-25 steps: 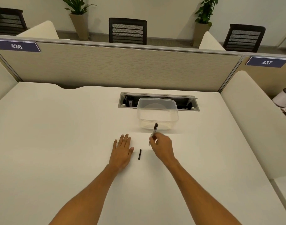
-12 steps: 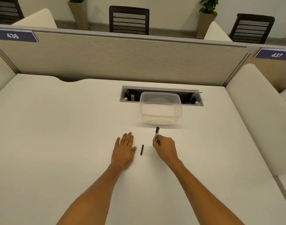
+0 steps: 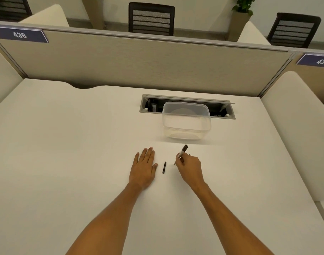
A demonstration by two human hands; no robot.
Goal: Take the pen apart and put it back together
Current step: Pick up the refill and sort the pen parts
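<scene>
- I'm reading this as mid-disassembly: right hand (image 3: 189,165) is pinching the pen (image 3: 181,153), tilted, tip toward the desk (image 3: 65,144).
- Left hand (image 3: 143,167) is lying flat, fingers spread, gripping nothing.
- Small black cap (image 3: 164,167) is sitting loose between the hands.
- Next move likely needs both hands on the slim, smooth barrel.
- Clear plastic tub (image 3: 187,124) is waiting beyond the hands.

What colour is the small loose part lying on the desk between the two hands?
Black: the small loose part, seen clearly in the head view.
</scene>
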